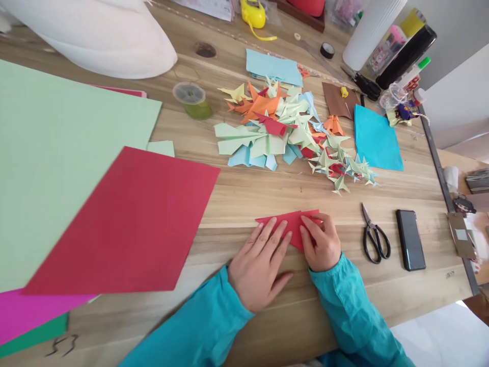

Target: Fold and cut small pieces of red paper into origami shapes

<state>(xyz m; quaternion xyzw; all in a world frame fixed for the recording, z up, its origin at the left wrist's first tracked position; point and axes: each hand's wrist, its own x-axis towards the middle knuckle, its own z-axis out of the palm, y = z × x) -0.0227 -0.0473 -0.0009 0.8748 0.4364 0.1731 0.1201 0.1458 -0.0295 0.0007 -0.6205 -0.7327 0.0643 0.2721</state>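
A small folded piece of red paper (293, 222) lies on the wooden table under both hands. My left hand (263, 270) rests flat on its left part, fingers stretched out and slightly apart. With bent fingers, my right hand (323, 242) presses at the paper's right end, thumb and fingertips close together on it. Part of the paper is hidden beneath the fingers. Just beyond lies a heap of folded paper shapes (267, 140) in green, orange, red and blue. Black-handled scissors (375, 237) lie to the right of my right hand.
A phone (410, 239) lies right of the scissors. Large red (126, 224) and pale green sheets (69, 153) cover the left side. A thread spool (192, 100), yellow tape measure (253, 14), bright blue paper (376, 137) and a white cylinder (372, 35) stand or lie farther back.
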